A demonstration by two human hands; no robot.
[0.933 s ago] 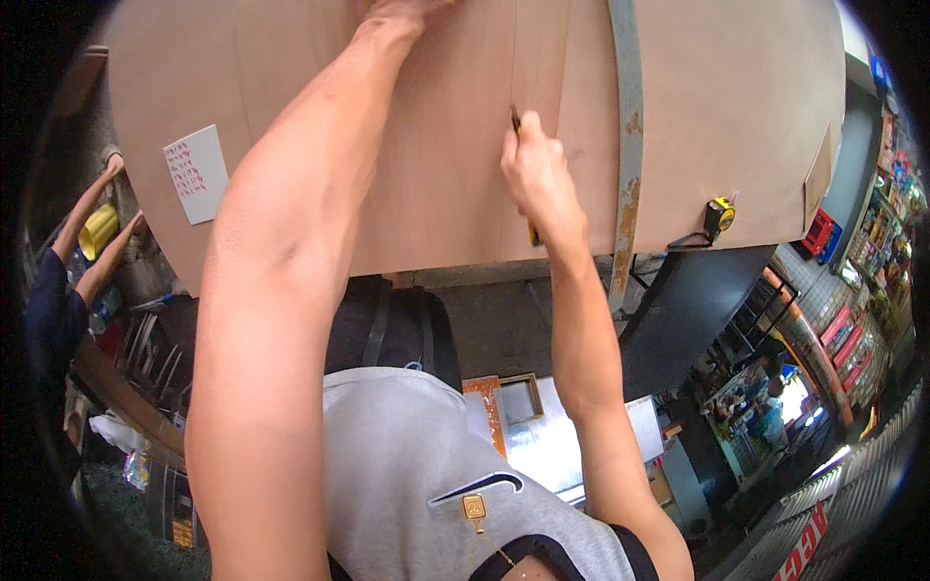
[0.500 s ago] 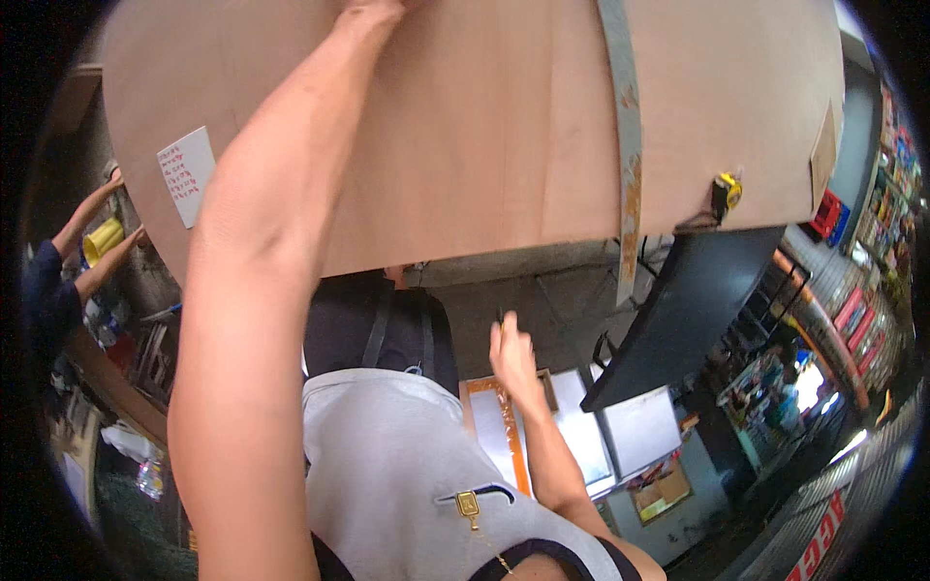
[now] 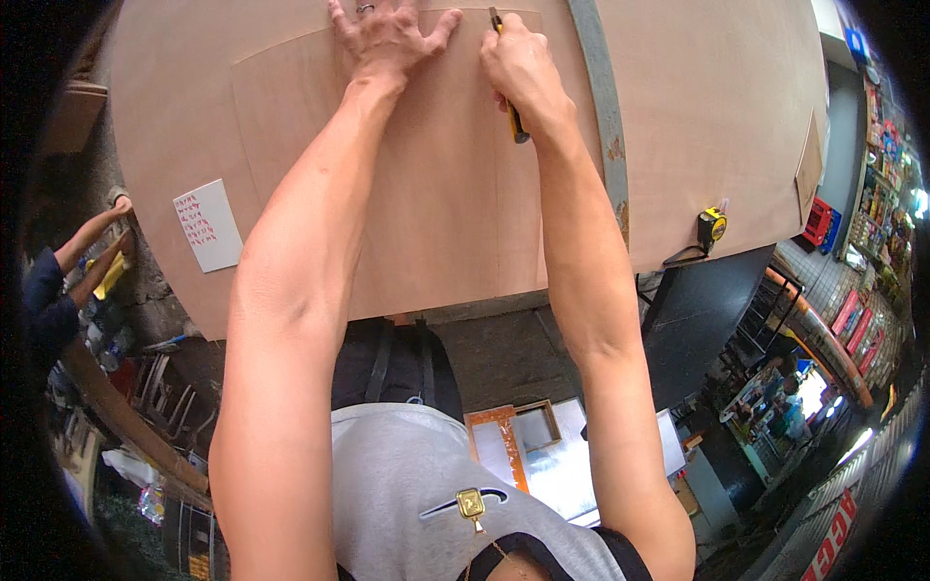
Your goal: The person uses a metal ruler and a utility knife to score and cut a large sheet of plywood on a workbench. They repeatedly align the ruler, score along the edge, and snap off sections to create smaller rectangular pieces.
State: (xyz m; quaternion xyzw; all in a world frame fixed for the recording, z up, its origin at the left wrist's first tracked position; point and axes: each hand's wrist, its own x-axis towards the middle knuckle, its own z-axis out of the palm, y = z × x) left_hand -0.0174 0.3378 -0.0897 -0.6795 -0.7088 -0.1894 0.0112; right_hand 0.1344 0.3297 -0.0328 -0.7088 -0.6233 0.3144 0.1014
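My left hand (image 3: 387, 37) lies spread on a light brown plywood sheet (image 3: 436, 203), with a ring on one finger. My right hand (image 3: 523, 66) is closed around a yellow and black utility knife (image 3: 519, 124). The knife's blade end points away from me, close to a line or edge on the wood. Thin lines outline a rectangular area of wood under both hands; I cannot tell whether it is a separate piece. Right of my right hand, a long grey metal strip (image 3: 599, 97) with rusty patches runs lengthwise across the sheet.
A yellow and black tape measure (image 3: 712, 229) sits near the sheet's front right edge. On the left lies a white card (image 3: 206, 228) with red handwriting. A dark panel (image 3: 702, 300) leans below the right edge. Another person's arms (image 3: 92, 237) show at far left.
My right hand has risen from beside my body onto the plywood, bringing the knife. The left hand, mostly cut off before, now shows spread on the wood. The view has shifted.
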